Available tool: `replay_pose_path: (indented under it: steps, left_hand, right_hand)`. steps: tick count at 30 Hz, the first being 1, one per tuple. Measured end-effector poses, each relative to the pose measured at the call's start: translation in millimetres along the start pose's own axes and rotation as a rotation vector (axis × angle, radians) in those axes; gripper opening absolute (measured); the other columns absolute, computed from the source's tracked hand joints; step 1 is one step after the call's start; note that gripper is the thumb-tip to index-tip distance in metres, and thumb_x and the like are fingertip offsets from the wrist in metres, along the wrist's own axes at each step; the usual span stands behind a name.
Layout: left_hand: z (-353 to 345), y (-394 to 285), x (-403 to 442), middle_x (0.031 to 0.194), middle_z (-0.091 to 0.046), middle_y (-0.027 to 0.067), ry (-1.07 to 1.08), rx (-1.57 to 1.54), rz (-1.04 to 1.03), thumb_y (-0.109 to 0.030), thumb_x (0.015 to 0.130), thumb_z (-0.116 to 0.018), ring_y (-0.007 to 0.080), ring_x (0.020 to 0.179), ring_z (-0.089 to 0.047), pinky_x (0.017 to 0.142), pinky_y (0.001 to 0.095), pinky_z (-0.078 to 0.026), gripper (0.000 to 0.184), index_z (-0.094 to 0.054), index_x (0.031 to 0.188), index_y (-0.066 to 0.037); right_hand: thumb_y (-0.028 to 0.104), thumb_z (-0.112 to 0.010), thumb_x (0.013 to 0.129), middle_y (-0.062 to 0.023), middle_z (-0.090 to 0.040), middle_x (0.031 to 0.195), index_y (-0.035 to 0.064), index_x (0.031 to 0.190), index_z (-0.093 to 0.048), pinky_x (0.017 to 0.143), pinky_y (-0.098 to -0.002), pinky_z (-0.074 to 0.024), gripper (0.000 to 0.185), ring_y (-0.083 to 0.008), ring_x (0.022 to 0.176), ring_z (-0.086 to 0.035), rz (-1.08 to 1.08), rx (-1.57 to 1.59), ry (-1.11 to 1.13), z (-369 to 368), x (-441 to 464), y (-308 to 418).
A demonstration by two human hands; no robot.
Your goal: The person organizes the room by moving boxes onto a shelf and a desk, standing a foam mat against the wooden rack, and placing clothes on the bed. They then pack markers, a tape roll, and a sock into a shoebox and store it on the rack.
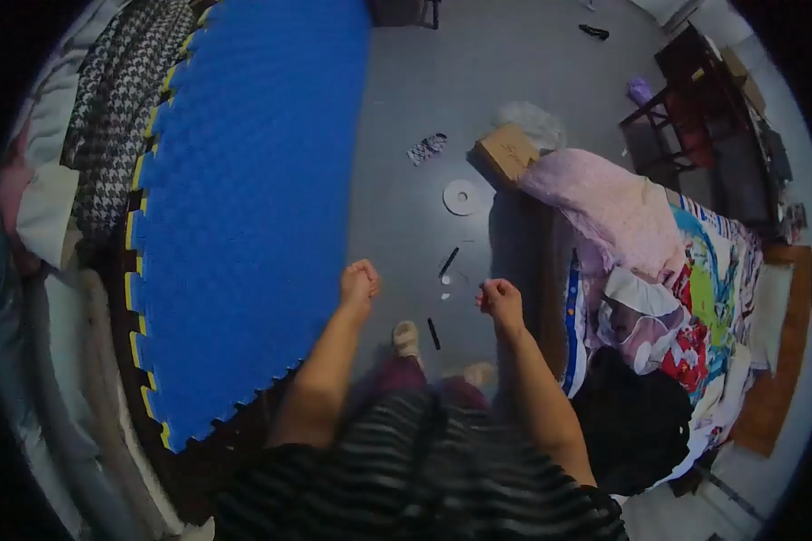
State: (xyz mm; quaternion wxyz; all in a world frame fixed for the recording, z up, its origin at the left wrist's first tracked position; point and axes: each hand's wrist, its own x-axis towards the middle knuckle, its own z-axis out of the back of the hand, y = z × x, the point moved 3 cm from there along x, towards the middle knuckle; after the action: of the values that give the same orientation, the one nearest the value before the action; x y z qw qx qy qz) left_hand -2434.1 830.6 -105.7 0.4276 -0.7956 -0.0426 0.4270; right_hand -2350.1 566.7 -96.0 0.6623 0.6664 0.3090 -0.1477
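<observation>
My left hand (360, 281) is closed with its fingers curled in, held above the floor beside the blue mat. Whatever it may grip is hidden. Across from it, my right hand (502, 302) is pinched shut; a tiny dark spot shows at its fingertips, too small to name. On the grey floor between and beyond them lie a black pen-like stick (449, 261), a second black stick (434, 334) and a small white round piece (446, 280). Farther off sits a flat white disc with a hole in its middle (461, 197), like a spool or roll.
A large blue foam mat (253, 180) covers the left. To the right stands a bed with a pink cover (604, 198) and a black cloth (636, 424). A cardboard box (508, 151), a patterned item (427, 149) and a dark wooden chair (686, 126) are farther away.
</observation>
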Motion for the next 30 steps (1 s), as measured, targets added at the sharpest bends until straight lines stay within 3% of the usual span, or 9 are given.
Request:
replay_pose_path:
  steps: [6,17,20,23,26,30]
  left_hand:
    - [35.6,-17.8,10.3,0.046,-0.035,0.0028,-0.013,-0.061,-0.032,0.005,0.070,-0.028,0.0099,0.037,-0.029,0.034,0.0241,-0.021,0.022,-0.038,0.056,-0.008]
    - [16.4,-26.5,43.4,0.048,-0.034,0.0024,0.059,-0.083,0.034,-0.001,0.082,-0.027,0.0095,0.039,-0.027,0.035,0.0242,-0.020,0.027,-0.037,0.058,-0.008]
    - [4.2,-23.9,55.7,0.048,-0.031,0.0023,0.007,-0.070,0.010,0.005,0.071,-0.029,0.0106,0.041,-0.025,0.037,0.0253,-0.019,0.021,-0.035,0.055,-0.009]
    - [-9.6,-25.7,61.7,0.049,-0.032,0.0023,-0.035,-0.055,0.059,0.006,0.070,-0.028,0.0107,0.041,-0.025,0.037,0.0252,-0.020,0.022,-0.035,0.056,-0.009]
    - [-14.8,-16.2,80.4,0.048,-0.032,0.0024,-0.066,-0.137,0.053,-0.005,0.083,-0.029,0.0109,0.038,-0.026,0.036,0.0249,-0.021,0.028,-0.036,0.056,-0.009]
    - [-39.5,-16.2,101.3,0.049,-0.034,0.0029,-0.174,-0.090,0.083,-0.001,0.078,-0.032,0.0114,0.040,-0.029,0.038,0.0253,-0.023,0.024,-0.038,0.057,-0.010]
  right_hand:
    - [0.018,-0.053,0.085,-0.0050,-0.057,0.068,0.0034,0.084,-0.054,0.052,-0.0227,-0.0423,0.015,-0.0101,0.056,-0.053,0.022,0.015,-0.047,-23.9,18.9,21.7]
    - [0.021,-0.054,0.085,-0.0053,-0.057,0.066,0.0037,0.083,-0.052,0.049,-0.0230,-0.0426,0.017,-0.0113,0.055,-0.054,0.107,0.089,-0.174,11.4,46.1,44.1]
    - [0.020,-0.054,0.086,-0.0054,-0.058,0.066,0.0032,0.084,-0.052,0.049,-0.0231,-0.0430,0.017,-0.0113,0.055,-0.054,0.118,0.070,-0.159,26.0,72.3,38.8]
    - [0.020,-0.054,0.086,-0.0055,-0.058,0.067,0.0030,0.083,-0.053,0.049,-0.0232,-0.0434,0.018,-0.0112,0.055,-0.055,0.107,0.048,-0.136,34.8,98.7,35.9]
    - [0.020,-0.054,0.086,-0.0054,-0.058,0.067,0.0029,0.083,-0.053,0.049,-0.0232,-0.0434,0.018,-0.0108,0.055,-0.055,0.057,0.032,-0.115,31.0,127.0,45.6]
    - [0.020,-0.053,0.086,-0.0047,-0.057,0.067,0.0027,0.082,-0.053,0.051,-0.0232,-0.0438,0.018,-0.0105,0.056,-0.054,0.020,-0.008,-0.051,30.1,169.6,71.9]
